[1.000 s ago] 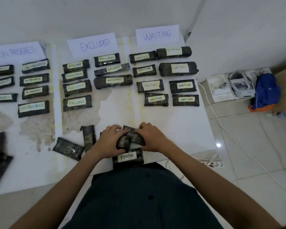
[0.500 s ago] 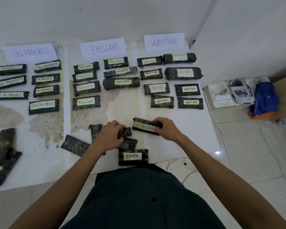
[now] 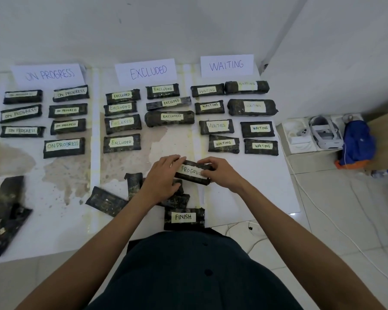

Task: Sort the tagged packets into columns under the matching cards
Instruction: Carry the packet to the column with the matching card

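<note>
Two hands are holding one packet tagged PROGRESS over the worktop, toward the middle of its front edge. The left hand is closing its grip over the packet's left end, and the right hand is pinching its grip on the right end. A FINISH packet is lying at the front edge. Sorted packets are sitting in columns under the ON PROGRESS card, EXCLUDED card and WAITING card along the back edge.

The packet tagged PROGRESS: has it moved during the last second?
Yes. The PROGRESS packet moved away from the FINISH packet, up toward the WAITING packets.
</note>
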Available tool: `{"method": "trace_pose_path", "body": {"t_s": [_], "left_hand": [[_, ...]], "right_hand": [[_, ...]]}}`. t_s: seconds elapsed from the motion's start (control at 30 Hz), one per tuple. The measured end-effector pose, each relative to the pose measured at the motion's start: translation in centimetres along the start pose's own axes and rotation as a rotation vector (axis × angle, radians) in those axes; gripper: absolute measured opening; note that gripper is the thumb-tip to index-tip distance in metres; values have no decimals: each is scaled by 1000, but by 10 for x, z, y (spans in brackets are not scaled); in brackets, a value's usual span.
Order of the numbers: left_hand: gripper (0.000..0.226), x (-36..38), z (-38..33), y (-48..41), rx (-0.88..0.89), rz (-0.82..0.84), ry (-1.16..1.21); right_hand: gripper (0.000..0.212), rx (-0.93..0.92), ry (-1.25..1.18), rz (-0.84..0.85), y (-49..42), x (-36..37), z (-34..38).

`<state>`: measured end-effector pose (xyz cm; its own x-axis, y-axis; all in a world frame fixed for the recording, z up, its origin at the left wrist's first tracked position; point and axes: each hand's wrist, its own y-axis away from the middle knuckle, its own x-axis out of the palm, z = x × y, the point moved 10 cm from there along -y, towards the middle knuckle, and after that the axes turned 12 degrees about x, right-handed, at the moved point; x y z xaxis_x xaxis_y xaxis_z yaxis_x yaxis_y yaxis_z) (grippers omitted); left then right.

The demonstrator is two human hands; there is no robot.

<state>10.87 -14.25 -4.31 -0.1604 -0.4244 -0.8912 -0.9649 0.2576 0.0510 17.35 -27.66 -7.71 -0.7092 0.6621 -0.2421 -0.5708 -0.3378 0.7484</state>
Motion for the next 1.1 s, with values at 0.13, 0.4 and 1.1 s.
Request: {"method": "trace_pose_path", "body": {"t_s": [0.13,0.4,1.1], "left_hand": [[68,-10,8,-7,21,-37,-72],[67,-33,49,17,-79,-52,-108],[61,-111,222,206,-398,-136,-24]], "right_hand": [[30,-11,-16,35,-1,6,19],[66,-358,541,-107,-3,46,77],[69,-733,875,-123,4,297,217]]}}
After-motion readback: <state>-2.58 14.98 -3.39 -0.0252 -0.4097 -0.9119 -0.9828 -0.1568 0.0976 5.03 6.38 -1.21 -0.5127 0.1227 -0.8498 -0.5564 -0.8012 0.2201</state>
